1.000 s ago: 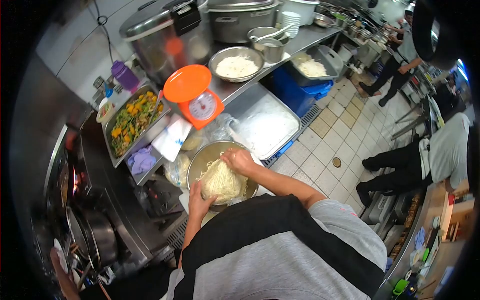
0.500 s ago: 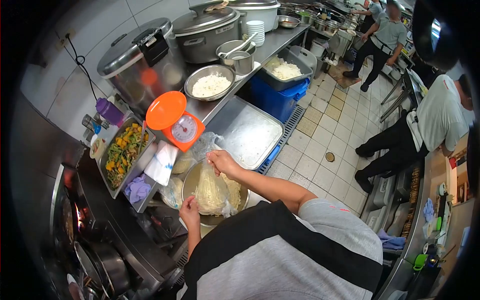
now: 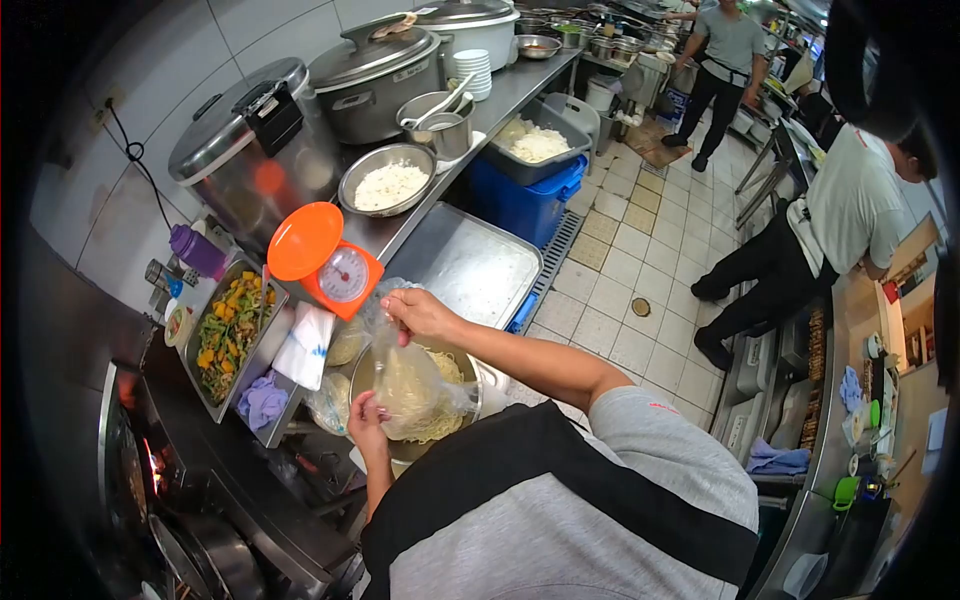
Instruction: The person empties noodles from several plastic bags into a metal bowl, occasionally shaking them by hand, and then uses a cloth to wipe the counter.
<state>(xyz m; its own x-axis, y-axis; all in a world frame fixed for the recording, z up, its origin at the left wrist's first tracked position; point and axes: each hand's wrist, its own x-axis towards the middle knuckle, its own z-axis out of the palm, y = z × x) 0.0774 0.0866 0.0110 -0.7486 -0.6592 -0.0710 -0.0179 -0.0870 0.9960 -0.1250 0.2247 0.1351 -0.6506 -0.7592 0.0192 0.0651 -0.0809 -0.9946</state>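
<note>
A clear plastic bag (image 3: 408, 385) with pale noodles in it hangs over a large metal pot (image 3: 362, 375). My right hand (image 3: 420, 312) is closed on the gathered top of the bag. Lower down, my left hand (image 3: 368, 415) is at the bag's left side, its fingers bent close to the plastic; what they pinch, if anything, is too small to tell. Loose noodles (image 3: 443, 425) lie in the pot beneath and beside the bag. More filled plastic bags (image 3: 330, 402) rest against the pot's left side.
An orange scale (image 3: 345, 275) stands beyond the pot, beside a metal tray (image 3: 460, 262). At left are a pan of vegetables (image 3: 232, 335) and a purple cloth (image 3: 263, 400). Flames (image 3: 153, 465) burn at the lower left. Two people (image 3: 720, 75) (image 3: 830, 215) stand at the right.
The view has shifted, so the surroundings sit further left. The bag looks looser and more spread out below my right hand. The person at the back has changed posture.
</note>
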